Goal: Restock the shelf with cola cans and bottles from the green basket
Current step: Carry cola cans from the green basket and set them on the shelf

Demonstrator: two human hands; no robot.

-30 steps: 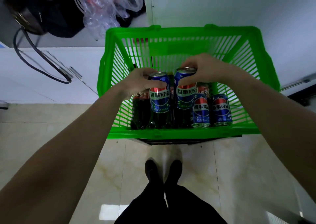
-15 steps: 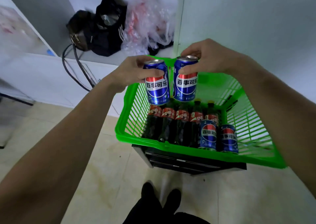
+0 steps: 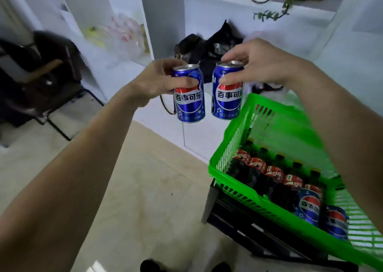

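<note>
My left hand point(image 3: 159, 83) grips a blue cola can point(image 3: 189, 99) near its top, upright in the air. Beside it my right hand point(image 3: 257, 63) holds a second blue cola can point(image 3: 227, 97) by its upper rim. Both cans hang above the floor, left of the green basket point(image 3: 238, 186) and in front of the white shelf point(image 3: 199, 29). In the basket stand several dark cola bottles point(image 3: 259, 174) with red labels and two more blue cans point(image 3: 308, 207).
The basket rests on a black crate point(image 3: 232, 220). A black bag point(image 3: 205, 49) and plastic bags point(image 3: 124, 35) lie in the shelf's lower compartments. A dark chair point(image 3: 41, 74) stands at the left. Green vines point(image 3: 269, 14) hang from the upper shelf. My shoes point(image 3: 151, 266) show at the bottom.
Both hands lifted the two cans out of the basket and carried them up and left toward the shelf. My view turned left, so the basket now sits at the lower right.
</note>
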